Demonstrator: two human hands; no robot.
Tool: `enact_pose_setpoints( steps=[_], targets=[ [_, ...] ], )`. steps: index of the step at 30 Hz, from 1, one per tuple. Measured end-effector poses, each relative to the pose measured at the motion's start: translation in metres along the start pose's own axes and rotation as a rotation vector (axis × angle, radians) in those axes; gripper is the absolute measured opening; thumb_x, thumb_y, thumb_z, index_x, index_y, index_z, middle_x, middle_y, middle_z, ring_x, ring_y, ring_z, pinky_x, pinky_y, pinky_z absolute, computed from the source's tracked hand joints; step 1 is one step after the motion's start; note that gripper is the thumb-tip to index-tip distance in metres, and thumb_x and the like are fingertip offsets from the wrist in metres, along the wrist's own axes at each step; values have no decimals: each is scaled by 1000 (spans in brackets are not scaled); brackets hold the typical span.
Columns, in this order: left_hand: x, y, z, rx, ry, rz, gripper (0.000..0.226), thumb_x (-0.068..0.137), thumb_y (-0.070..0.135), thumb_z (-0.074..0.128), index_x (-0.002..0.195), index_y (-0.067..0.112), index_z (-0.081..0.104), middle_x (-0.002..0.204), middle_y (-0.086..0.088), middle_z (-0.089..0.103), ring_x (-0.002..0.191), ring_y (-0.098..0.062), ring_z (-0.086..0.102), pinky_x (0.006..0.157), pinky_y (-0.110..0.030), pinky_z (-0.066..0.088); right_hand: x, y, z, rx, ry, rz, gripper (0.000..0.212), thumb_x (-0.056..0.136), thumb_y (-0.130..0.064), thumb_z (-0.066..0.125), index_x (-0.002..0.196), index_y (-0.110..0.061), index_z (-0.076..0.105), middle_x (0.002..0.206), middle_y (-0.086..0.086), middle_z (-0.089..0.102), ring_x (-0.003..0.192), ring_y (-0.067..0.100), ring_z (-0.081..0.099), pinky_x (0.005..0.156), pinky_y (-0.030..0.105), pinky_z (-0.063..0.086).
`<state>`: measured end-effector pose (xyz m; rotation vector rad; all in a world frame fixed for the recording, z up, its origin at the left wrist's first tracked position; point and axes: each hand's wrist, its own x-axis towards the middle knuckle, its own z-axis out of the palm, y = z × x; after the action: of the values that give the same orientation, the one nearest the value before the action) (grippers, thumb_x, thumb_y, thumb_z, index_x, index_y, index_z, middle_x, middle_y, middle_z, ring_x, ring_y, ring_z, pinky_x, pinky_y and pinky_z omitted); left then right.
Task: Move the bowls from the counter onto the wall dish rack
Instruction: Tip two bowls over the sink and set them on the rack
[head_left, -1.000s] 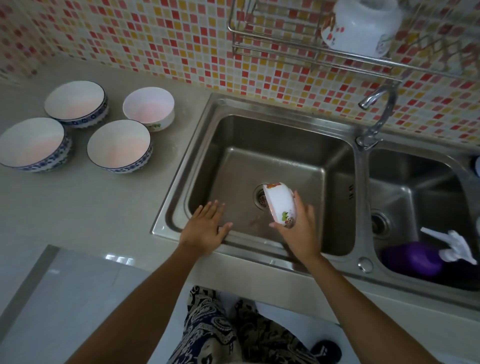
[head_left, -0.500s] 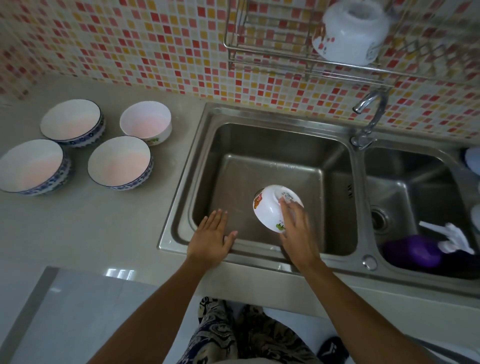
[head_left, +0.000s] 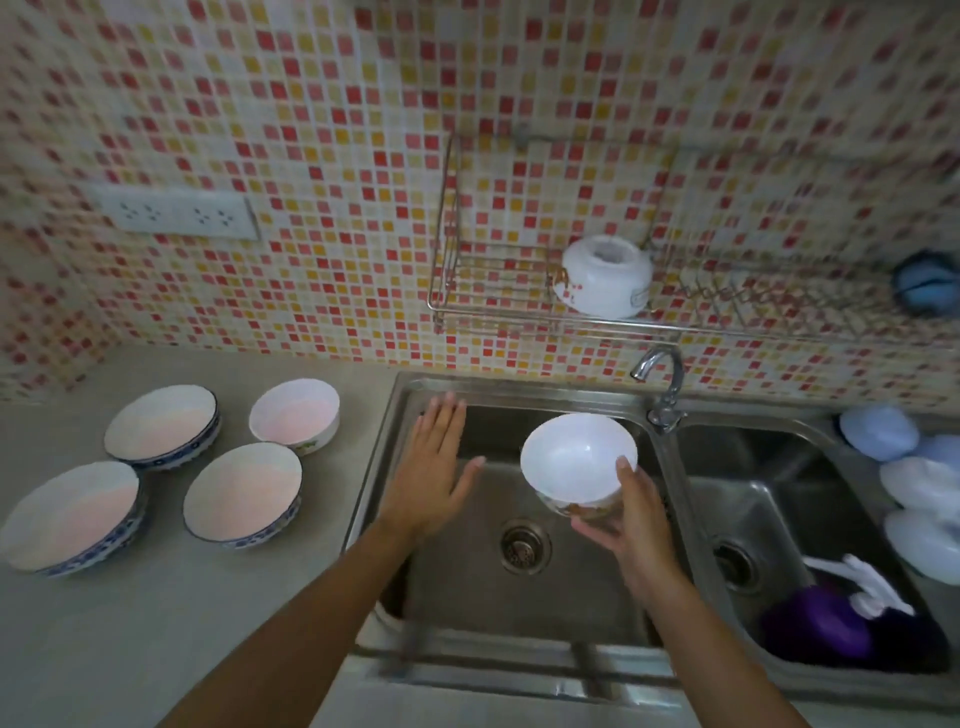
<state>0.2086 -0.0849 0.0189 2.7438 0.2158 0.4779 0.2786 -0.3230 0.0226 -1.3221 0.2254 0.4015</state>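
My right hand (head_left: 631, 519) grips a small white bowl (head_left: 577, 457) by its lower side, mouth turned up toward me, above the left sink basin (head_left: 452, 587). My left hand (head_left: 434, 467) hovers open, fingers spread, over the basin's left rim. On the counter at left stand several bowls: three blue-patterned ones (head_left: 162, 423) (head_left: 242, 493) (head_left: 70, 517) and a small white one (head_left: 295, 415). The wire wall dish rack (head_left: 493, 312) hangs above the sink with one white bowl (head_left: 605, 275) upside down in it.
A chrome faucet (head_left: 662, 379) rises between the two basins, just right of the held bowl. The right basin (head_left: 748, 499) holds a purple bottle (head_left: 815, 626) with a white sprayer. Pale blue items (head_left: 878, 431) sit at the far right. A wall socket (head_left: 179, 213) is upper left.
The right hand has lifted the bowl out of the basin and turned it from side-on to mouth-up. My left hand rose off the sink's front edge. The view tilted upward.
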Motion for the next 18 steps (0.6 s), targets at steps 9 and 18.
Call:
enact_pose_setpoints(
  steps=[9, 18],
  targets=[
    [120, 10, -63, 269, 144, 103, 60, 99, 44, 13, 151, 17, 0, 159, -2, -6, 144, -18, -15, 114, -34, -15, -10, -106, 24, 236, -199, 77, 48, 89, -51, 57, 127, -21, 54, 122, 11, 62, 108, 30, 63, 73, 44, 56],
    [126, -10, -57, 336, 67, 91, 64, 98, 48, 6, 149, 15, -13, 157, -2, -19, 143, -20, -22, 119, -40, -5, 24, -193, 100, 36, -166, -268, 52, 89, -32, 66, 136, -31, 43, 140, 6, 40, 123, 35, 48, 80, 54, 58]
  ],
)
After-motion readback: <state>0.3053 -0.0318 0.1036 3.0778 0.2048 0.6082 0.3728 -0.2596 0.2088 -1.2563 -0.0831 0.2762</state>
